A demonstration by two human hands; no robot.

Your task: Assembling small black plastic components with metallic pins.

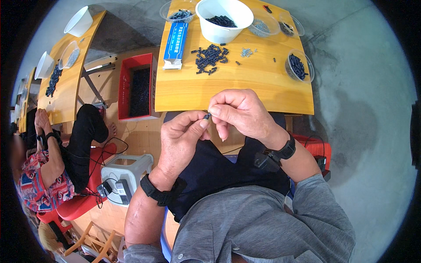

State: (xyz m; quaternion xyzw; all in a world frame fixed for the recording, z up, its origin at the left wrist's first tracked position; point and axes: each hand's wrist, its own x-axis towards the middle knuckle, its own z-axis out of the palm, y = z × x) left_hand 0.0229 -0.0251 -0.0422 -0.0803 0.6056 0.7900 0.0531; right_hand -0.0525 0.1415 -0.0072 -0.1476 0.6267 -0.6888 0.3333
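Note:
My left hand (182, 136) and my right hand (241, 113) meet just in front of the near edge of a small wooden table (184, 92). Between their fingertips they pinch a tiny dark plastic part (206, 116). Both wrists wear black straps. On the table lies a loose heap of small black parts (210, 58), with a few small metal screws (246, 52) to its right. A white bowl (210, 27) behind the heap holds more black parts.
A blue-and-white carton (175, 44) lies at the table's left. Clear plastic tubs (299, 65) hold parts at the right and back. A red crate (124, 94) of black parts stands on the floor. Another person (48, 166) sits at a second table (66, 87) on the left.

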